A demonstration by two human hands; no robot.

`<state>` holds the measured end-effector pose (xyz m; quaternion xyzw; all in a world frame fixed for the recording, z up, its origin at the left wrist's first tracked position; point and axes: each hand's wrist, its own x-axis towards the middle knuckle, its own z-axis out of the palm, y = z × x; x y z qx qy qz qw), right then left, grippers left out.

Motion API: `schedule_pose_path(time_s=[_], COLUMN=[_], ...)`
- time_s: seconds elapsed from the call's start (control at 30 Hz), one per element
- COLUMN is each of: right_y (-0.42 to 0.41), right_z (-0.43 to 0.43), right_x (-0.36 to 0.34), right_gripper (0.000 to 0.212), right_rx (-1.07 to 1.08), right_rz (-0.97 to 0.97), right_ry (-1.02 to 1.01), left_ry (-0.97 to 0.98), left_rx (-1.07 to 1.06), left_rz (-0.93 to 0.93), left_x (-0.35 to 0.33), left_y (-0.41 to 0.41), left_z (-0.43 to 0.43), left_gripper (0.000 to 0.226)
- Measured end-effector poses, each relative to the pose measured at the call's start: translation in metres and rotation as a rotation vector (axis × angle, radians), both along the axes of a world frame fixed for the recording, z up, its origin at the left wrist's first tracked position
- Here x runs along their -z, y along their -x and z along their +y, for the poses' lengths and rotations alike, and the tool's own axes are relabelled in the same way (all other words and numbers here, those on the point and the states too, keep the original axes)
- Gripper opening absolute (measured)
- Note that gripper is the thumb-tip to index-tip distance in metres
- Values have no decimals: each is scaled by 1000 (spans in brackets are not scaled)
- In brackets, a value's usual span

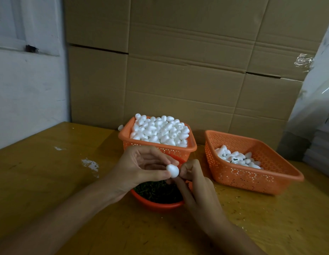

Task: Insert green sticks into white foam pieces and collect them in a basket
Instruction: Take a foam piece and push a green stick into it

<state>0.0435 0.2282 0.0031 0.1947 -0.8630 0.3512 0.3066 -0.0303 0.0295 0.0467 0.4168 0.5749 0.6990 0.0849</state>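
White foam egg (172,170) pinched in left fingers (160,174), right fingers (190,165) pinched at its tip, stick hidden; could split if skewed.

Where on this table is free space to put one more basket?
The widest bare patch of the table lies left of the full basket and the red bowl, marked only by white smears. A smaller patch lies in front of the right basket. The middle, around the left hand and right hand, is crowded.
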Motion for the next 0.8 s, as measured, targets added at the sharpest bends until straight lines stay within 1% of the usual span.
schedule_pose_path(time_s=[0.23, 0.4, 0.5, 0.7, 0.8], right_y=[-2, -2, -1, -4, -3], right_z=[-3, -3, -4, -6, -6], right_x=[1, -1, -2, -2, -3], right_gripper=[16, 25, 23, 28, 30], right_rx=[-18, -15, -26, -39, -45], right_rz=[-20, -16, -34, -47, -52], right_ry=[-6, -13, -24, -19, -2], left_ry=[13, 23, 27, 56, 59], left_rx=[19, 32, 52, 52, -9], left_rz=[19, 20, 22, 37, 45], left_x=[2, 1, 0, 2, 3], left_y=[1, 1, 0, 0, 1], left_z=[1, 0, 1, -1, 2], left_gripper=[22, 20, 19, 21, 22])
